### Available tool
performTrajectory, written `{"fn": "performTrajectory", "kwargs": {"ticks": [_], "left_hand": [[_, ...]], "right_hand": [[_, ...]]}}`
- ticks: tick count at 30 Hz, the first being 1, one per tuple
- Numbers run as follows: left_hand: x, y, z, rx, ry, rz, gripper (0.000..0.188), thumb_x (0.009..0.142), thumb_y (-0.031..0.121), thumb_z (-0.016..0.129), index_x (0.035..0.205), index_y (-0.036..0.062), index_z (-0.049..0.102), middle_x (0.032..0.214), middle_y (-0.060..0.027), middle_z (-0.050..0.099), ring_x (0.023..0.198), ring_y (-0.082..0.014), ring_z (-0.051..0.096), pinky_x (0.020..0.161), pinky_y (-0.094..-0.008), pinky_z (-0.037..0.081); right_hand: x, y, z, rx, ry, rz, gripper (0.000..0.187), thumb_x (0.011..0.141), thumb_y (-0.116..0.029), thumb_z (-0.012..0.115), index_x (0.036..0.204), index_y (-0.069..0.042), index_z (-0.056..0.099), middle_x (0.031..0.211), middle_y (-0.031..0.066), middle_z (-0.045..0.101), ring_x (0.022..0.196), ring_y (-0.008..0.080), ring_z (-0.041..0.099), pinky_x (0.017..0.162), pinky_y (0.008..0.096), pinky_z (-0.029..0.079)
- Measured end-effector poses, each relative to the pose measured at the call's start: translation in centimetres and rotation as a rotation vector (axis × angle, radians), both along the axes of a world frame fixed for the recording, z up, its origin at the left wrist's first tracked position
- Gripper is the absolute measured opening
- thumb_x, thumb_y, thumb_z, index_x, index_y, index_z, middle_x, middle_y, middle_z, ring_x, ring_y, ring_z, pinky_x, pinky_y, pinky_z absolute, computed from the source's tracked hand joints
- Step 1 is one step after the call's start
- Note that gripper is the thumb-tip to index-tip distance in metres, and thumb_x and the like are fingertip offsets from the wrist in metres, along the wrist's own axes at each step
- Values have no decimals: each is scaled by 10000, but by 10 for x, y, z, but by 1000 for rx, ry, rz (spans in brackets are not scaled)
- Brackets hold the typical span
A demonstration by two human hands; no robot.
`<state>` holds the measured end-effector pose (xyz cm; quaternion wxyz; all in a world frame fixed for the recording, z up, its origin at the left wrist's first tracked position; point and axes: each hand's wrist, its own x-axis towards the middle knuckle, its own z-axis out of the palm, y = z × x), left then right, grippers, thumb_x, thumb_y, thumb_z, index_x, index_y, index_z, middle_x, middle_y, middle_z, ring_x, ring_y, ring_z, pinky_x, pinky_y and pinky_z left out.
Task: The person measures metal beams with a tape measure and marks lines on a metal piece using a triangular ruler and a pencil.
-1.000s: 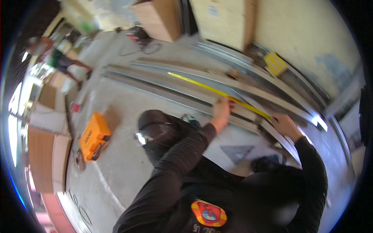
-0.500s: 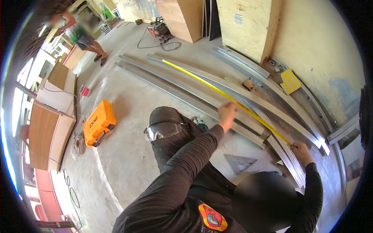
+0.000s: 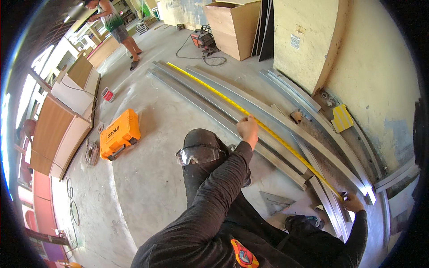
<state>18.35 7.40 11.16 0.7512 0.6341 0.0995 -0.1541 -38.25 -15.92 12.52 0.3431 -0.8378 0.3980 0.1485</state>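
A yellow tape measure [image 3: 286, 144] is pulled out long and runs diagonally over several silvery metal bars [image 3: 210, 110] on the floor. At mid-length, my left hand [image 3: 248, 130] is closed at the near edge of the blade, its fingertips pinching it. My right hand [image 3: 354, 203] grips the tape's dark case at the lower right, beside the bar ends; its fingers partly hide the case. The blade's far end rests near the far ends of the bars. Clear safety goggles [image 3: 199, 155] are strapped around my black-clad knee.
An orange tool case [image 3: 119, 134] and a red-and-white can [image 3: 107, 94] stand on the left. A triangular metal square [image 3: 276, 202] lies before me. More bars [image 3: 313, 100] line the wall. Farther back are a welding machine [image 3: 203, 39] with cable, a wooden cabinet [image 3: 234, 29] and a standing person [image 3: 117, 31].
The view has shifted. The blade's far end has moved sideways toward the nearer bars. My left hand stays at the blade, and my right hand still holds the case.
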Motion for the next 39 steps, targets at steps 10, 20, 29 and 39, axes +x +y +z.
{"fn": "performTrajectory", "kwargs": {"ticks": [10, 20, 29, 39], "left_hand": [[-22, -12, 19, -303, 52, -142, 133, 943, 163, 634, 873, 55, 600, 743, -16, 592, 612, -87, 527, 543, -237, 440], [-40, -7, -13, -78, -65, -242, 180, 980, 178, 549, 838, 69, 573, 770, -24, 637, 572, -91, 474, 530, -271, 392], [0, -8, -29, -116, 72, -6, 163, 992, 157, 496, 907, 34, 562, 741, -47, 626, 596, -136, 544, 528, -287, 398], [8, 3, -43, -99, 193, -70, 239, 1018, 204, 430, 1213, 80, 489, 853, -50, 657, 626, -145, 571, 482, -288, 371]], "right_hand": [[95, 39, -6, -30, -293, -20, 213, 830, -163, 590, 767, 34, 638, 612, 48, 582, 566, 162, 530, 532, 343, 429], [180, 77, -11, 101, -103, 44, 261, 907, -262, 571, 931, -16, 657, 694, 67, 613, 568, 147, 561, 535, 319, 456], [85, 35, -24, 106, 106, 65, 329, 939, -314, 559, 961, -13, 688, 777, 75, 663, 680, 170, 615, 637, 321, 503], [143, 46, -73, 97, -71, 159, 250, 897, -191, 545, 936, 12, 686, 757, 50, 641, 671, 159, 590, 614, 307, 479]]}}
